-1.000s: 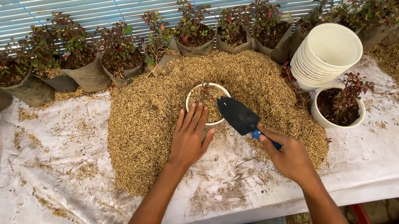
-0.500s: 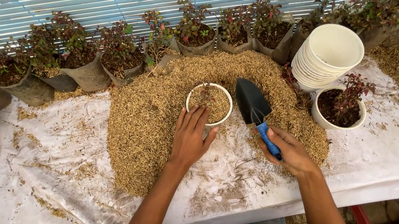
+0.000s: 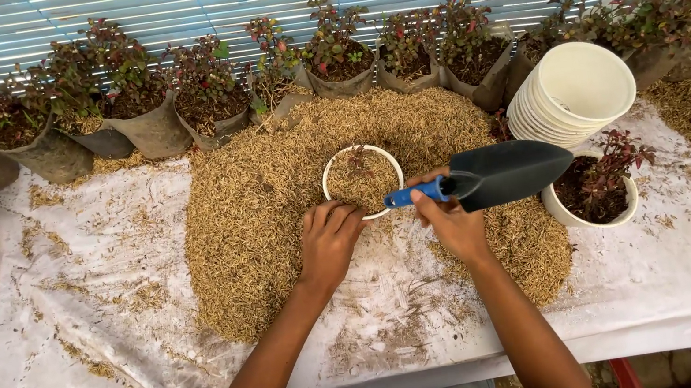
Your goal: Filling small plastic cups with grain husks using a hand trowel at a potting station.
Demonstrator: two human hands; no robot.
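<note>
Gripping trowel (image 3: pixel 499 174): right hand (image 3: pixel 449 223) | left hand (image 3: pixel 330 242) spread beside husk-filled white pot (image 3: pixel 362 181)

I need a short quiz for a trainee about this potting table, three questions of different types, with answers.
1. True or false: the right hand holds a trowel.
2. What fills the white pot near the left hand?
3. Where is the stack of white pots: A) right of the husk pile, B) on the floor?

Key: 1 true; 2 husks, with a small plant; 3 A.
</note>
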